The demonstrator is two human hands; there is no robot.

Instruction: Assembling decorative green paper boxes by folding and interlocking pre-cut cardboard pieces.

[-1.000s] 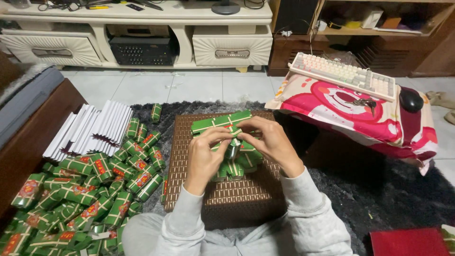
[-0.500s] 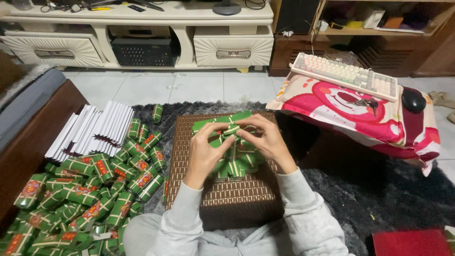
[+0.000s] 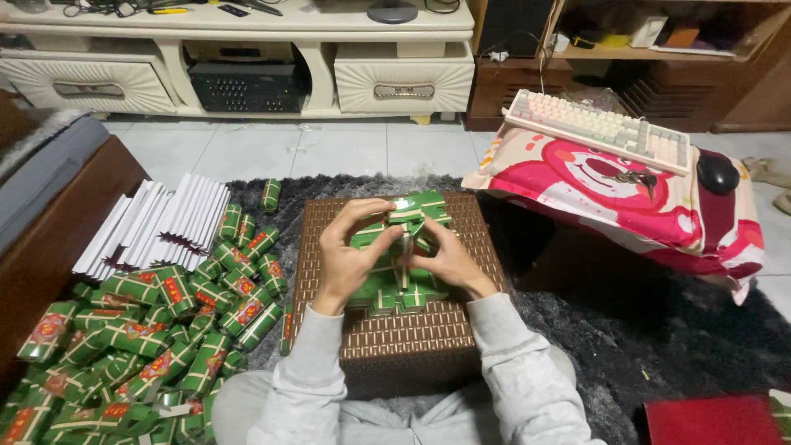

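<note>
**Both hands on a green folded-paper piece over the woven box**

I see the green folded-paper piece (image 3: pixel 401 247) held just above the top of a brown woven box (image 3: pixel 395 330), which sits on a dark shaggy rug (image 3: pixel 659 330) in front of my knees. The piece is made of green strips with pale edges; more of the same green folded work lies flat on the box under it, and I cannot tell where the held part ends and the resting part begins.

My left hand (image 3: pixel 350 251) is closed on the piece from the left, thumb on top near its upper edge and fingers curled around the side. My right hand (image 3: pixel 449 259) grips it from the right, fingers bent over the middle of the piece. The two hands nearly meet at the centre, and both grey sleeves (image 3: pixel 511 363) run back toward me.

To the left of the box, on the rug and the floor, lies a large heap of green paper rolls (image 3: pixel 165 330) with red and gold patches. Beyond the heap a row of white folded sheets (image 3: pixel 161 222) lies fanned out. To the right stands a low counter draped in a pink cartoon cloth (image 3: pixel 626 206), carrying a pale keyboard (image 3: pixel 597 128) and a black mouse (image 3: pixel 718 173). A red flat thing (image 3: pixel 709 420) shows at the lower right corner
</note>
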